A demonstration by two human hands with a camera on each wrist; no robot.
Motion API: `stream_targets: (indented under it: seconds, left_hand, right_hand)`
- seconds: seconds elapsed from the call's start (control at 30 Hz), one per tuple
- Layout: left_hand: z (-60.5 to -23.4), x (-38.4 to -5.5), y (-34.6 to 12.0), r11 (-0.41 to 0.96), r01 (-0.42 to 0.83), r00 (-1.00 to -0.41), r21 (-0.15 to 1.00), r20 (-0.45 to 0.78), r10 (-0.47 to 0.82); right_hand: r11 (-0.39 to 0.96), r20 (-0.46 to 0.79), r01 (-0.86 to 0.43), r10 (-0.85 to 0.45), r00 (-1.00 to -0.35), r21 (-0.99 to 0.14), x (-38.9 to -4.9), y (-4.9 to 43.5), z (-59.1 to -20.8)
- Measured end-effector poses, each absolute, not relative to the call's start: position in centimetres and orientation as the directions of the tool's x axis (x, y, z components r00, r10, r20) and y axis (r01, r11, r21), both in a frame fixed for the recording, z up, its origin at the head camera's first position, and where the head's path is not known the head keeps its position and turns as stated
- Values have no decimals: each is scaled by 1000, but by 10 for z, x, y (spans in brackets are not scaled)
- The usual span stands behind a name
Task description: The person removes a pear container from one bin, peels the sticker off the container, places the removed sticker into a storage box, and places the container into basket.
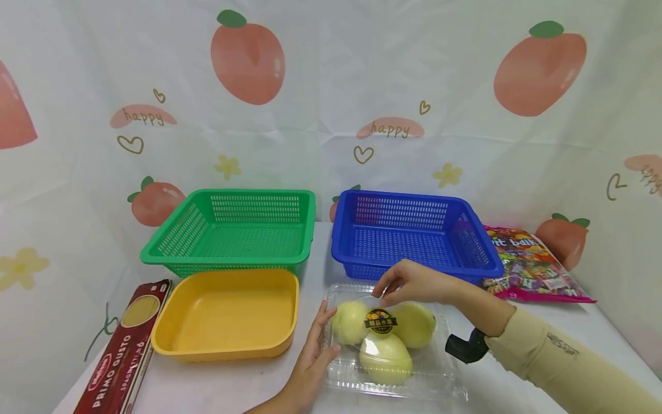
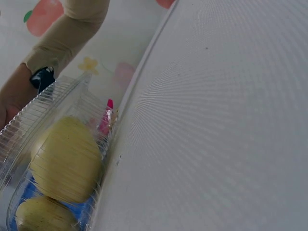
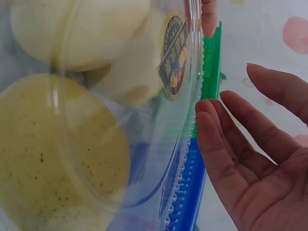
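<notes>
A clear plastic clamshell box (image 1: 439,376) lies on the white table with its lid down. Three pale yellow-green fruits (image 1: 385,359) show through it, and a dark round sticker (image 1: 380,321) is on the lid. Along the box's left side rests my left hand (image 1: 309,356), fingers stretched out and thumb near the front corner. My right hand (image 1: 416,282) is over the far part of the lid with bent fingers. In the right wrist view the right hand's fingers (image 3: 216,139) are loosely spread beside the box's edge, pinching nothing; whether they touch it I cannot tell.
Behind the box stands a blue basket (image 1: 338,253), with a green basket (image 1: 227,265) to its left. A yellow tub (image 1: 222,348) and a red spaghetti pack (image 1: 121,345) are at the left. A candy bag (image 1: 538,267) lies at the back right.
</notes>
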State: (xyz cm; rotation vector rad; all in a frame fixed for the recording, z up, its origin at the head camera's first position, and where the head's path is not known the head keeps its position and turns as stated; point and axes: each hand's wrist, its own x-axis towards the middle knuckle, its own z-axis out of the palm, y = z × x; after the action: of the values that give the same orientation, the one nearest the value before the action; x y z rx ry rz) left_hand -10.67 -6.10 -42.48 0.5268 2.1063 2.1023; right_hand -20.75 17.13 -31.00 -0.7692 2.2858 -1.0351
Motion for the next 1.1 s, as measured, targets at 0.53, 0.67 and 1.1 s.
stream_targets:
  seconds: [0.53,0.67,1.1]
  left_hand:
    - [-425,-105,-61,-19,157,-930,987,155,333]
    - [-425,-105,-62,-19,157,-930,987,155,335]
    - [-426,-106,-62,-15,165,-933,986,161,322]
  right_hand:
    - [566,-243,-288,-682,-690,-772,-214,161,-322]
    - [570,-250,-283,-681,-688,-772,-213,159,-322]
    - [592,-261,-275,-661,-703,-758,-214,159,-322]
